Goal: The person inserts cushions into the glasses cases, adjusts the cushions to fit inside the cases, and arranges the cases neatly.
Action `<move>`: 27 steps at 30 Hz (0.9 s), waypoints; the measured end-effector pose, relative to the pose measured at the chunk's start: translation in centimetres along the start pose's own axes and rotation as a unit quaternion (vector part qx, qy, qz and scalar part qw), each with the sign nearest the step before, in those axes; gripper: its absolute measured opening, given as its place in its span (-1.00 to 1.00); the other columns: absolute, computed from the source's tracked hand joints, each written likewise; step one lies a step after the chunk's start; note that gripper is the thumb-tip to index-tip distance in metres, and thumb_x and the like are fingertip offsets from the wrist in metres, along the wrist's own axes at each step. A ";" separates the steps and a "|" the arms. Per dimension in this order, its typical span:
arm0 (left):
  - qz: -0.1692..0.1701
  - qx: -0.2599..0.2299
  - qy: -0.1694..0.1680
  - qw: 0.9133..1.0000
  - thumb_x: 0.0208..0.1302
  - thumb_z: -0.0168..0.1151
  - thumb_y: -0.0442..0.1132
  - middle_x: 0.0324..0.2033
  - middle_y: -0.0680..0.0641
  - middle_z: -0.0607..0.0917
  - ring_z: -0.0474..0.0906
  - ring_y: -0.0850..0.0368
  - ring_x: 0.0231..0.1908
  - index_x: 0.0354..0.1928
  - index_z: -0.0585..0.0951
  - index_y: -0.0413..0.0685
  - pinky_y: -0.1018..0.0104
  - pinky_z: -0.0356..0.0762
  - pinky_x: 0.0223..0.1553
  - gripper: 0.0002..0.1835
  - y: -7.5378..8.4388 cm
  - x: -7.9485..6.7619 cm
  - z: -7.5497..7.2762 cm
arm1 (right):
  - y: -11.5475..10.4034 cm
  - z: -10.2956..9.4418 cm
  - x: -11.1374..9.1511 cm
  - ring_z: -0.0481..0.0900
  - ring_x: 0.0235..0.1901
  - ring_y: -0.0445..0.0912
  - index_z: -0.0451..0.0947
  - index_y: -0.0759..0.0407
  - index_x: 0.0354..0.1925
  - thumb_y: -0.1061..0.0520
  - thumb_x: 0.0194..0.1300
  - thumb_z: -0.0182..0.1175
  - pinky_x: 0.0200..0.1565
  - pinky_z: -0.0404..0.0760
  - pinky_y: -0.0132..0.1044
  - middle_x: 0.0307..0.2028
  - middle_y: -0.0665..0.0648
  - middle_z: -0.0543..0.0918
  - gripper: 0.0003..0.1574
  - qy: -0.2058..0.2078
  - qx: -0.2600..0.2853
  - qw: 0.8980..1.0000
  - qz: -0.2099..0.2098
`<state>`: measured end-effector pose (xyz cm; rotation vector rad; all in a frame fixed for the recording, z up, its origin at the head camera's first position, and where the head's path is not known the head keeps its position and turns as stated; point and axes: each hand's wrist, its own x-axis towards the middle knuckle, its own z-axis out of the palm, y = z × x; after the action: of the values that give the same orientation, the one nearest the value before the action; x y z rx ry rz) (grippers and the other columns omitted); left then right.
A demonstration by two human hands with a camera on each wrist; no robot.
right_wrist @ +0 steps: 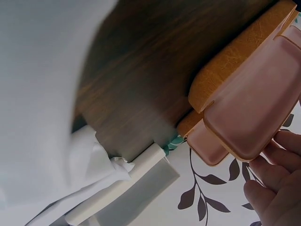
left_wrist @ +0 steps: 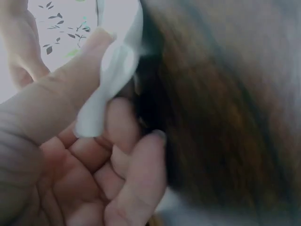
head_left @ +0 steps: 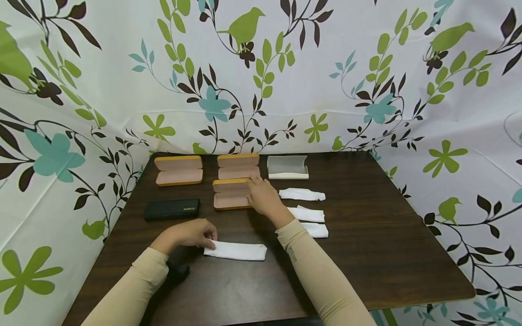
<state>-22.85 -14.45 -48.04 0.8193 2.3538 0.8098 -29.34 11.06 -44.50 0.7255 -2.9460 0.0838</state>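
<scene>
My left hand (head_left: 191, 234) pinches the left end of a folded white cloth (head_left: 240, 251) that lies lengthwise near the front of the table. In the left wrist view, its thumb and fingers hold the cloth's folded edge (left_wrist: 117, 61). My right hand (head_left: 265, 197) reaches forward to an open tan eyeglass case (head_left: 231, 200) with a pink lining. Its fingertips are at the right side of the raised lid. In the right wrist view, the fingers (right_wrist: 270, 172) sit at the edge of that pink-lined lid (right_wrist: 254, 108).
Two more open tan cases (head_left: 179, 177) stand at the back, beside an open pale case (head_left: 288, 174) with a grey inside. A closed black case (head_left: 171, 209) lies at the left. Several folded white cloths (head_left: 302, 194) lie right of my right hand on the dark wooden table (head_left: 379, 235).
</scene>
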 end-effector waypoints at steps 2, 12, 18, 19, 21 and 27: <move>-0.018 -0.023 -0.007 1.000 0.26 0.44 -0.23 -0.48 0.11 0.62 0.54 0.24 -0.46 -0.36 0.66 -0.01 0.32 0.58 -0.40 -0.89 -0.2 0.1 -0.3 | 0.0 0.0 0.0 0.21 0.49 0.10 0.30 0.27 0.46 0.02 0.50 0.19 0.46 0.19 0.02 0.48 0.20 0.30 -0.29 -0.003 0.001 1.000 0.000; -0.062 -0.043 -0.008 0.997 0.30 0.41 -0.24 -0.46 0.06 0.65 0.56 0.19 -0.42 -0.34 0.69 -0.05 0.26 0.61 -0.33 -0.92 -1.1 0.8 -1.9 | 0.0 0.4 0.2 0.21 0.49 0.10 0.31 0.25 0.47 0.01 0.49 0.21 0.45 0.19 0.06 0.48 0.19 0.30 -0.28 -0.004 0.003 1.000 0.001; -0.073 -0.041 -0.017 0.996 0.29 0.42 -0.23 -0.45 0.07 0.64 0.54 0.18 -0.41 -0.31 0.69 -0.06 0.28 0.57 -0.33 -0.91 -1.1 0.9 -2.1 | -0.5 -0.1 -0.2 0.46 0.33 0.07 0.54 0.19 0.27 0.11 0.42 0.27 0.37 0.33 0.11 0.33 0.17 0.51 -0.51 0.068 -0.009 0.997 -0.028; -0.073 -0.040 -0.018 0.996 0.29 0.42 -0.23 -0.45 0.07 0.65 0.54 0.18 -0.41 -0.31 0.69 -0.06 0.28 0.58 -0.33 -0.91 -1.1 0.9 -2.2 | -0.8 -0.4 -0.4 0.55 0.24 0.06 0.60 0.18 0.18 0.15 0.41 0.27 0.32 0.42 0.07 0.23 0.16 0.58 -0.60 0.088 -0.014 0.995 -0.038; -0.071 -0.037 -0.021 0.997 0.30 0.41 -0.22 -0.44 0.07 0.64 0.55 0.19 -0.40 -0.30 0.70 -0.07 0.29 0.59 -0.32 -0.91 -1.1 1.0 -2.2 | -1.6 -1.3 -1.0 0.66 0.01 0.00 0.65 0.13 0.01 0.16 0.41 0.28 0.11 0.61 -0.04 0.01 0.10 0.69 -0.77 0.107 -0.018 0.993 -0.053; -0.067 -0.035 -0.021 0.997 0.28 0.43 -0.23 -0.47 0.09 0.63 0.52 0.21 -0.43 -0.33 0.71 -0.07 0.30 0.54 -0.36 -0.91 -1.1 1.3 -2.4 | -4.0 -3.3 -3.1 0.62 -0.30 -0.19 0.61 -0.02 -0.21 0.10 0.40 0.31 -0.30 0.63 -0.27 -0.29 -0.09 0.66 -0.96 -0.023 0.013 0.996 -0.083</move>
<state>-25.64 -15.09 -47.48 0.6349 2.3026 0.8057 -24.44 9.25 -41.52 0.9857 -2.9173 0.0922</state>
